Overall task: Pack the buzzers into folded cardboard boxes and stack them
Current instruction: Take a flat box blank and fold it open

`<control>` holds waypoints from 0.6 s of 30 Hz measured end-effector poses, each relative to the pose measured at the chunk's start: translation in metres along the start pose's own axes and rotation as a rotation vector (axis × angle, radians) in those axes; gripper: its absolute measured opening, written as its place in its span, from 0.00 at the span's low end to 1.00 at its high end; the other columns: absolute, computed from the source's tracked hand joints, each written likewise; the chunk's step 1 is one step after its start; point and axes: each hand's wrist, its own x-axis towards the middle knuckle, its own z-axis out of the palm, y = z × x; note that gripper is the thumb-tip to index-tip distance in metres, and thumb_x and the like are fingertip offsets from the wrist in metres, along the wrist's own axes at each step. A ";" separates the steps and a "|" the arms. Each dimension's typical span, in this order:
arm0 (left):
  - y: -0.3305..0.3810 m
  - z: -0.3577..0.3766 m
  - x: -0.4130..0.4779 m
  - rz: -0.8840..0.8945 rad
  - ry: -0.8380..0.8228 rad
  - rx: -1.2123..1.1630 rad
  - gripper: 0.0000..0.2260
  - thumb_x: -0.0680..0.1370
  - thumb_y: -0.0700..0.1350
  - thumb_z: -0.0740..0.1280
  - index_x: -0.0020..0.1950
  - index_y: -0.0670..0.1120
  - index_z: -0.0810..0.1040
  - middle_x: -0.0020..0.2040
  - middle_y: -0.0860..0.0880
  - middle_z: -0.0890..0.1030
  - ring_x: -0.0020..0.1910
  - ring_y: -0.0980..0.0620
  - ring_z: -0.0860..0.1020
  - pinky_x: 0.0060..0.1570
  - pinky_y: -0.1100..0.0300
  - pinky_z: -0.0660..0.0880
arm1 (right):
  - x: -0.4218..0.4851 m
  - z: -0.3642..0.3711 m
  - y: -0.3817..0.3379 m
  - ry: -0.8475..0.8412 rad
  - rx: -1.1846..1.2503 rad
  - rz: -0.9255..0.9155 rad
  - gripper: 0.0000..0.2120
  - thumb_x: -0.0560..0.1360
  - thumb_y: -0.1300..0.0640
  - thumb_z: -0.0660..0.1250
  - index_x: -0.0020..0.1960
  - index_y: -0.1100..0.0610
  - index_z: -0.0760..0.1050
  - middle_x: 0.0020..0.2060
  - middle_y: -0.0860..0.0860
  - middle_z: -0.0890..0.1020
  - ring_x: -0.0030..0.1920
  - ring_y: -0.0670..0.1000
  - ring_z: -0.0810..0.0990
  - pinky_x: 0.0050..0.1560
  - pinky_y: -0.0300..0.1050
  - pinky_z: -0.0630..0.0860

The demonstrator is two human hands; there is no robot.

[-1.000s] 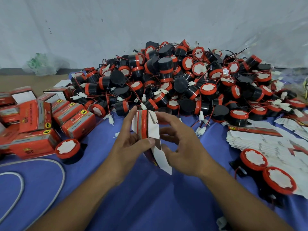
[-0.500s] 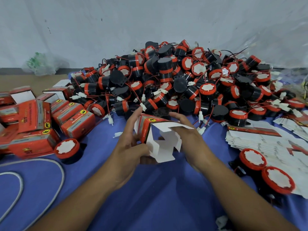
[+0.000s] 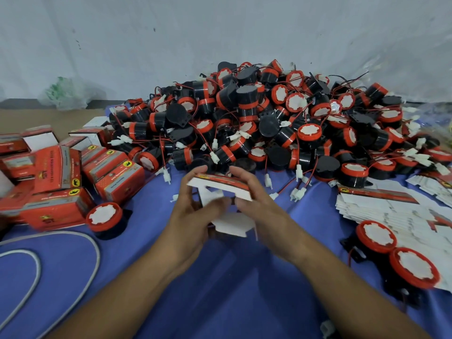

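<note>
Both hands, left (image 3: 193, 216) & right (image 3: 259, 206), pinch a half-folded red-and-white cardboard box (image 3: 221, 189) above the blue tabletop's mid, fingers pressed on its sides. Box-forming step; next, prob. tuck flaps, then grab a black-and-red round buzzer (image 3: 104, 217) near the left edge.

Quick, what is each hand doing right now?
Left hand: closed on the left side of the half-folded cardboard box.
Right hand: closed on the right side of that same box.
</note>
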 end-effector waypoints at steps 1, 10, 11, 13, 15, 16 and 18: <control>0.002 -0.002 0.001 0.000 0.007 -0.043 0.31 0.67 0.40 0.74 0.67 0.58 0.71 0.49 0.47 0.83 0.42 0.49 0.83 0.32 0.49 0.80 | -0.001 -0.001 -0.001 -0.061 -0.006 0.003 0.37 0.70 0.38 0.73 0.75 0.39 0.62 0.68 0.40 0.75 0.70 0.48 0.73 0.68 0.49 0.71; 0.001 -0.009 0.003 -0.066 -0.141 -0.071 0.30 0.75 0.27 0.63 0.68 0.58 0.73 0.43 0.43 0.79 0.38 0.47 0.82 0.35 0.53 0.80 | -0.005 -0.015 -0.016 0.016 -0.037 -0.016 0.33 0.65 0.50 0.79 0.68 0.45 0.72 0.61 0.47 0.81 0.61 0.54 0.81 0.59 0.51 0.80; 0.000 -0.011 0.003 -0.072 -0.157 -0.063 0.31 0.76 0.26 0.60 0.68 0.59 0.74 0.43 0.42 0.79 0.38 0.45 0.82 0.36 0.52 0.81 | -0.004 -0.015 -0.017 0.030 -0.002 -0.015 0.33 0.65 0.50 0.79 0.67 0.45 0.73 0.61 0.49 0.81 0.61 0.55 0.81 0.60 0.53 0.79; 0.001 -0.013 0.002 -0.073 -0.198 -0.052 0.33 0.76 0.25 0.59 0.67 0.60 0.74 0.44 0.41 0.80 0.40 0.42 0.82 0.37 0.52 0.81 | -0.004 -0.014 -0.017 0.031 0.081 -0.005 0.32 0.64 0.52 0.80 0.65 0.46 0.75 0.62 0.53 0.81 0.62 0.59 0.80 0.63 0.59 0.77; 0.002 -0.011 0.002 -0.067 -0.239 -0.052 0.34 0.73 0.26 0.61 0.69 0.60 0.73 0.49 0.39 0.81 0.43 0.40 0.82 0.37 0.51 0.81 | -0.003 -0.013 -0.016 0.026 0.139 0.000 0.31 0.63 0.54 0.80 0.64 0.48 0.75 0.61 0.53 0.82 0.61 0.59 0.81 0.64 0.60 0.77; 0.003 -0.011 0.002 -0.062 -0.257 -0.051 0.35 0.71 0.26 0.62 0.70 0.60 0.72 0.52 0.38 0.81 0.45 0.39 0.82 0.37 0.51 0.81 | -0.003 -0.012 -0.015 0.028 0.159 0.001 0.31 0.63 0.55 0.80 0.64 0.49 0.75 0.61 0.53 0.82 0.61 0.58 0.81 0.62 0.58 0.78; 0.003 -0.011 0.001 -0.053 -0.281 -0.043 0.37 0.70 0.27 0.62 0.70 0.61 0.71 0.55 0.39 0.81 0.46 0.38 0.81 0.38 0.50 0.80 | -0.002 -0.011 -0.015 0.048 0.193 0.005 0.30 0.64 0.57 0.79 0.64 0.50 0.76 0.59 0.53 0.83 0.59 0.56 0.82 0.57 0.52 0.80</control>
